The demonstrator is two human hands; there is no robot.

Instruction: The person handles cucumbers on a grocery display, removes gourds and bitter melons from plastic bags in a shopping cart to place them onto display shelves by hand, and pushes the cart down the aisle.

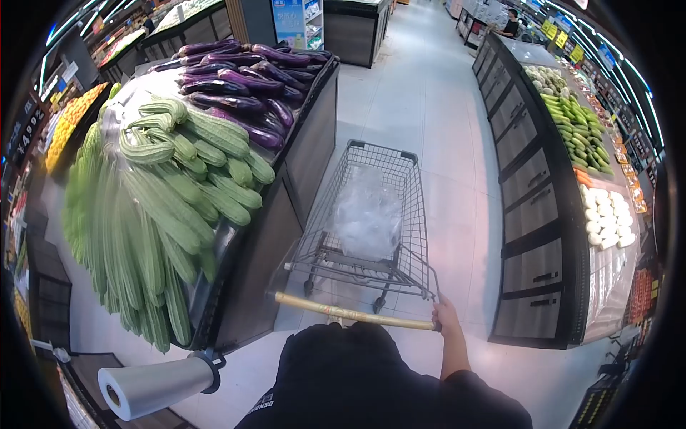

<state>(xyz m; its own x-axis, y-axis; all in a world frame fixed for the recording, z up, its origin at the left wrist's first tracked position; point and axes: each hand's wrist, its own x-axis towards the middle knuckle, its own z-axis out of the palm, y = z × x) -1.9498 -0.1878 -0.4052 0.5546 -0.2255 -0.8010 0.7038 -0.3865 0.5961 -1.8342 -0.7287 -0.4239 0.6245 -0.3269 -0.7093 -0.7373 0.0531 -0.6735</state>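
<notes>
My right hand [446, 315] is closed around the right end of the yellow handle [357, 315] of a wire shopping cart [420, 214]. A bundle of clear plastic [366, 214] lies in the cart's basket; what it is made up of I cannot make out. My left hand does not show. The cart stands in front of my body, close beside the produce stand on the left.
Green ridged gourds [179, 200] and purple eggplants [243, 79] are heaped on the left stand. A plastic bag roll [153, 386] juts from its near corner. Along the right runs a dark cabinet counter [532, 236] with cucumbers [572, 125]. A tiled aisle [429, 93] stretches ahead between them.
</notes>
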